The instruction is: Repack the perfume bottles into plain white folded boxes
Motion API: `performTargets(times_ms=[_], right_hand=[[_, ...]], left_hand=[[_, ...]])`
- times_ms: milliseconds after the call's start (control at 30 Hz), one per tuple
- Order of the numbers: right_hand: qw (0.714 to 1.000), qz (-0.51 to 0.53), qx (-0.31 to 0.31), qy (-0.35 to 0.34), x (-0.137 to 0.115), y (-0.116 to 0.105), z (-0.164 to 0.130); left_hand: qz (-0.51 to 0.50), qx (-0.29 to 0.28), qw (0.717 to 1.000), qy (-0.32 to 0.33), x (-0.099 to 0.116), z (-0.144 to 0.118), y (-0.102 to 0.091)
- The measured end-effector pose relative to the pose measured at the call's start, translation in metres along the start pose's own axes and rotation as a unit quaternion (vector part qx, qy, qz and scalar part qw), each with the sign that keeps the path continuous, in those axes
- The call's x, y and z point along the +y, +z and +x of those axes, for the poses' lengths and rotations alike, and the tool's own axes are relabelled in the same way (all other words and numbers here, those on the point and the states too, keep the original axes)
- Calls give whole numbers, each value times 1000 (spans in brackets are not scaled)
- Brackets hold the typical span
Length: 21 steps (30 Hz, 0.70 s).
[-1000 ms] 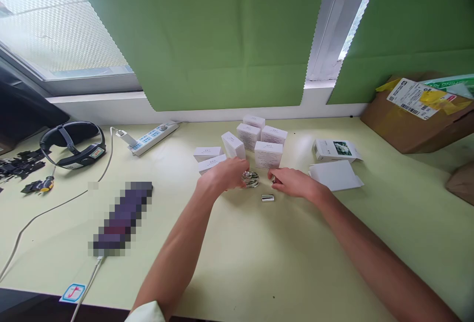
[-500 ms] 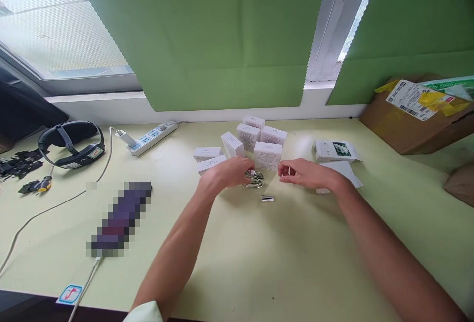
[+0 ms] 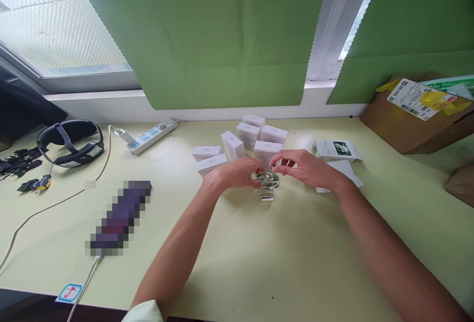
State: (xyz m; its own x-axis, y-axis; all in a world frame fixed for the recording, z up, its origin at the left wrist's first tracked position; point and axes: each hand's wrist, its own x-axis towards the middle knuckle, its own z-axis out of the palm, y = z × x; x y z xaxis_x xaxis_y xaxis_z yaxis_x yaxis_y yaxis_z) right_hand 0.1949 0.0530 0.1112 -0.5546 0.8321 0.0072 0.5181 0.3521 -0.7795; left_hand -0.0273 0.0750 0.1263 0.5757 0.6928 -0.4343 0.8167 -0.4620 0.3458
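Observation:
My left hand (image 3: 235, 174) grips a shiny silver metal piece (image 3: 267, 180) just above the pale yellow-green table (image 3: 259, 262). My right hand (image 3: 305, 168) meets it from the right, fingertips pinched over the top of that piece; whether they hold a small part is hidden. A small silver cylinder (image 3: 267, 197) lies on the table right below the hands. Behind them stands a cluster of several small white boxes (image 3: 255, 139).
A printed white carton (image 3: 335, 149) and a flat white sheet (image 3: 348, 170) lie at right. Cardboard boxes (image 3: 418, 119) sit at the far right. At left are a power strip (image 3: 150, 138), a black headband (image 3: 70, 141), a cable, a small screwdriver (image 3: 39, 183) and a blurred dark object (image 3: 120, 216).
My left hand carried the silver piece to the right, over the small cylinder. My right hand lifted off the table and came in to meet it above the piece.

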Motion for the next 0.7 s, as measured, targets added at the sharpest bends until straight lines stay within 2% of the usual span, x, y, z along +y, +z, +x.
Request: performTargets(times_ms=[200, 367, 500, 700], right_hand=[[999, -36, -7, -16, 5, 12, 6], [999, -21, -24, -11, 10, 16, 9], [1000, -9, -30, -1, 9, 16, 9], [998, -31, -43, 29, 6, 8, 4]], left_hand=[[-16, -17, 999, -38, -6, -8, -7], [-12, -12, 1000, -10, -4, -10, -7], [-20, -8, 1000, -12, -5, -13, -9], [-30, 4, 999, 21, -5, -16, -13]])
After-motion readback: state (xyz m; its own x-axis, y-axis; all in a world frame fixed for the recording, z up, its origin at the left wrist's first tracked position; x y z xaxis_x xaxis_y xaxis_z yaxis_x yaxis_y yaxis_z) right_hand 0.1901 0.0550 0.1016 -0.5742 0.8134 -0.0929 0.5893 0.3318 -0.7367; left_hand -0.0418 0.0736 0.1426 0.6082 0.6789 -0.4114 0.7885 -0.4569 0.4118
